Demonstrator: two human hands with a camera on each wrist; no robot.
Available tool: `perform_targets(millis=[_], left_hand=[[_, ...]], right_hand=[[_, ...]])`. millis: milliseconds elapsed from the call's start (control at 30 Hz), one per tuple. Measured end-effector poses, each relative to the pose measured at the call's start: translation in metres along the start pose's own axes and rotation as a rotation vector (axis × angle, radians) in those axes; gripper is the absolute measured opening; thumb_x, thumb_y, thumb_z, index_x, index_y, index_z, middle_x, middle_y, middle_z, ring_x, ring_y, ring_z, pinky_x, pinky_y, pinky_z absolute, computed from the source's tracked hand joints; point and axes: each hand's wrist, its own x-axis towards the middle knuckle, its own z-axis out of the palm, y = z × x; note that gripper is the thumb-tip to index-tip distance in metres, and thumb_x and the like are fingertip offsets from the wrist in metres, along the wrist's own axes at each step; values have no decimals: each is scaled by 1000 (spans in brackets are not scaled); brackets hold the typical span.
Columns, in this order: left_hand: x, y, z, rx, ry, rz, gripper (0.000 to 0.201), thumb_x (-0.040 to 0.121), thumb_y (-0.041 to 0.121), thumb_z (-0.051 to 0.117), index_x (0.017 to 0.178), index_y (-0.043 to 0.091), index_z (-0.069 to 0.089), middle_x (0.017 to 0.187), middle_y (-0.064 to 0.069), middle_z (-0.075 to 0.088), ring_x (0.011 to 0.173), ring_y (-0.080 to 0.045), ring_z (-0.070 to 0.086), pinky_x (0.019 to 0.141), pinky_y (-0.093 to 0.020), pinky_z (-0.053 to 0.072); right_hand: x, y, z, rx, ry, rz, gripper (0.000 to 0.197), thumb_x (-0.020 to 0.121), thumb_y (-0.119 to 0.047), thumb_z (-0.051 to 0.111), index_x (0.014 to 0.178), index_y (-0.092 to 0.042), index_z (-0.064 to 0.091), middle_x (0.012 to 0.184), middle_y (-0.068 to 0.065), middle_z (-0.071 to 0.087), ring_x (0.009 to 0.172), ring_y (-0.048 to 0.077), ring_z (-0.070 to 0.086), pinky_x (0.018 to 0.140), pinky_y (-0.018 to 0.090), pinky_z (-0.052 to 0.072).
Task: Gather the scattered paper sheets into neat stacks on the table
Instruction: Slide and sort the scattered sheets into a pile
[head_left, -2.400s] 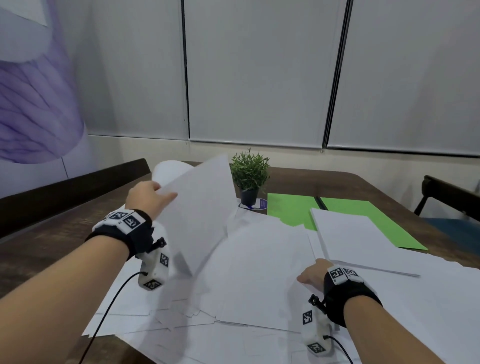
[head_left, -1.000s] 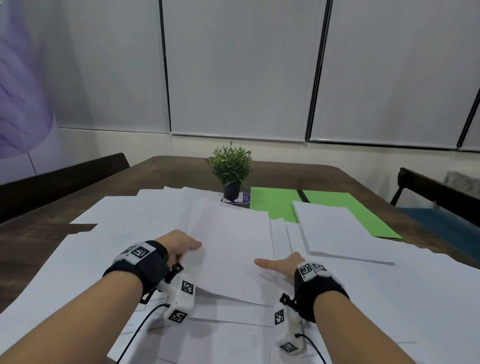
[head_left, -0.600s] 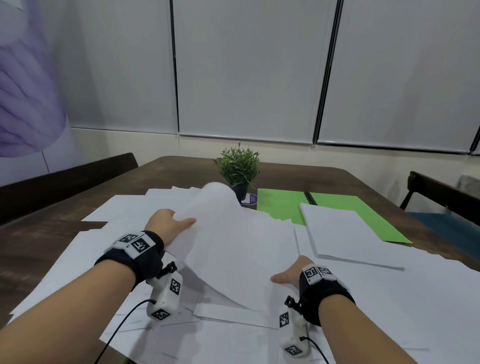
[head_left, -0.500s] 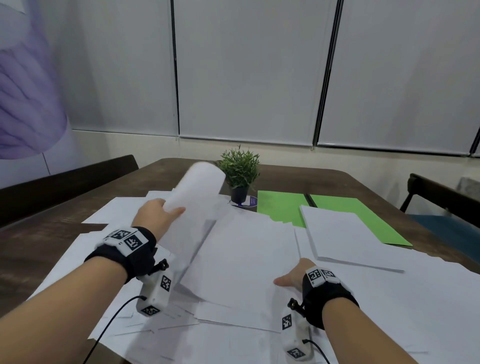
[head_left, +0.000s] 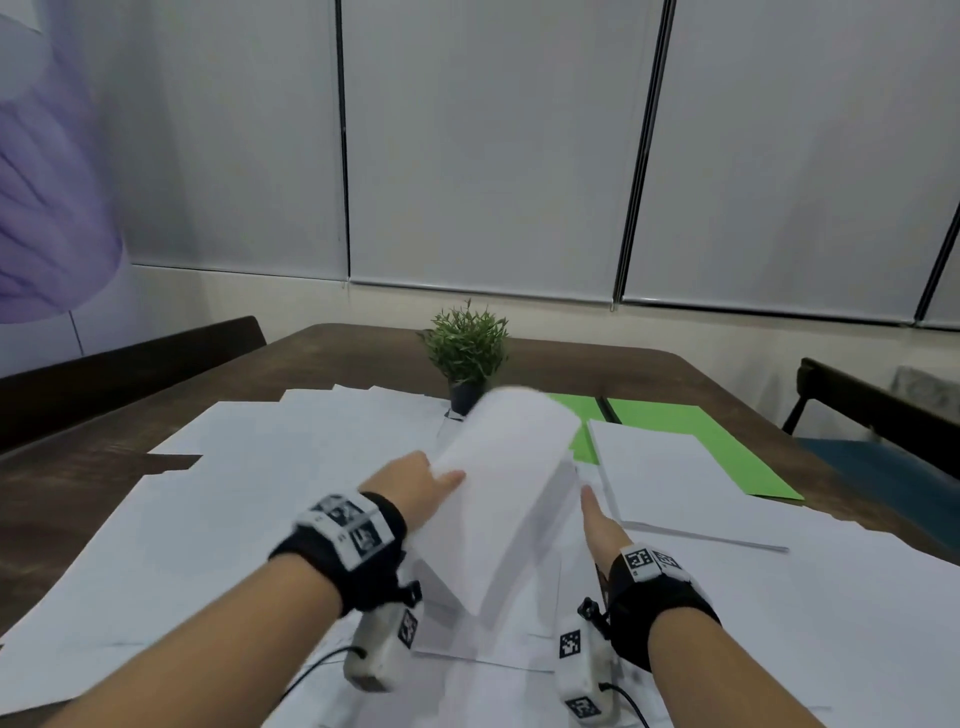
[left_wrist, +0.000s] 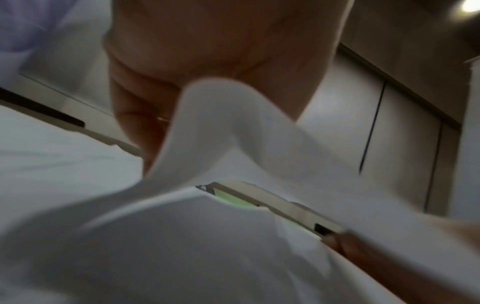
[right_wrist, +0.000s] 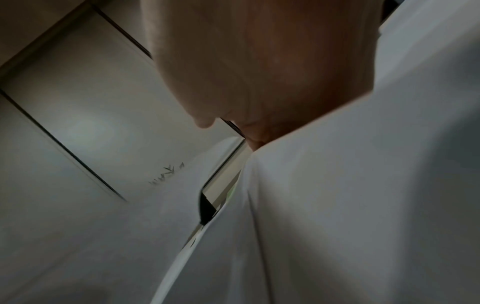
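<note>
Many white paper sheets (head_left: 234, 493) lie scattered over the brown table (head_left: 78, 493). My left hand (head_left: 415, 483) pinches the edge of one curled white sheet (head_left: 509, 467), lifted over the middle pile; the left wrist view shows the sheet (left_wrist: 221, 115) bending away from the fingers of the left hand (left_wrist: 207, 51). My right hand (head_left: 597, 525) lies just right of the lifted sheet with its thumb straight. In the right wrist view, paper hides the fingers of the right hand (right_wrist: 259, 72). A neat white stack (head_left: 670, 478) sits to the right.
Green sheets (head_left: 727, 452) lie under and beyond the neat stack. A small potted plant (head_left: 467, 353) stands at the table's middle back. A dark chair (head_left: 883, 410) is at the right edge, and a dark bench (head_left: 130, 364) runs along the left.
My left hand has carried the curled sheet from the left side rightward, over the middle pile toward my right hand. The right hand has turned its thumb forward beside the sheet.
</note>
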Motion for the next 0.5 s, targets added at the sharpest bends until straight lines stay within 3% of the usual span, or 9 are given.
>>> perform_targets(millis=[100,167,233,267,367,500], left_hand=[[-12,23,41,90,-248,-53,78,90,70,28,137,10,40,136,-12,51,120,-28,52,99,-35,41],[-16,33,54,112,-340,-66,84,89,73,17,141,10,40,141,-13,47,127,-28,47,105,-35,35],[-13,38,56,99,-374,-71,84,91,70,11,142,11,42,143,-14,45,130,-28,43,107,-33,32],[-10,37,54,86,-368,-85,83,92,69,10,141,11,42,142,-14,45,130,-28,43,107,-33,32],[-2,27,46,81,-327,-146,84,92,70,15,140,7,42,144,-12,43,132,-27,41,108,-33,30],[6,1,40,47,-250,-231,81,89,67,37,143,7,33,144,-13,41,132,-28,40,105,-33,33]], right_hand=[[9,3,0,51,-40,17,91,88,-76,20,148,-9,33,153,15,32,139,31,34,116,38,24],[13,7,2,-4,-91,-15,88,80,-75,50,136,-7,51,138,12,53,125,29,51,109,37,37],[25,14,6,-69,-130,-48,95,50,-63,83,125,-8,61,117,7,68,106,27,64,99,39,49],[26,14,6,-147,-139,-58,90,52,-52,84,127,-7,59,117,7,68,107,26,64,99,38,49],[7,4,0,-331,-136,-42,66,91,-37,61,142,-1,40,142,5,48,131,23,47,107,26,37],[4,7,-5,-228,-144,-114,60,95,-24,57,145,0,33,145,9,44,133,25,43,103,26,39]])
